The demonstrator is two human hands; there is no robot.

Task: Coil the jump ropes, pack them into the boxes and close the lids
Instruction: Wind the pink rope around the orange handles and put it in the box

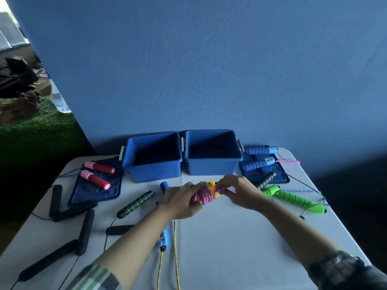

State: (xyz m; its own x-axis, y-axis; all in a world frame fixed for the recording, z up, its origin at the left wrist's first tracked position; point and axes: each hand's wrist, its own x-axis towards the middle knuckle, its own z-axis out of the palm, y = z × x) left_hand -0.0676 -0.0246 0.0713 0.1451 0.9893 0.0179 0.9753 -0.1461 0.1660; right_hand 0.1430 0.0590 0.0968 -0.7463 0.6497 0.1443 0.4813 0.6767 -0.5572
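— What do you see around you?
— In front of me stands a blue wall point(209, 70), plain and in dim light. My white table point(230, 237) is pushed near it.
— And on the left?
— There the wall ends. I see green artificial grass point(39, 130) on the floor, some dark things I cannot identify, and bright daylight in the top corner point(6, 28).

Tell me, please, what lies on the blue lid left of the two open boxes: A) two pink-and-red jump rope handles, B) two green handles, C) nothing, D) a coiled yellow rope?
A: two pink-and-red jump rope handles lie side by side on the left blue lid, beside the left open box.
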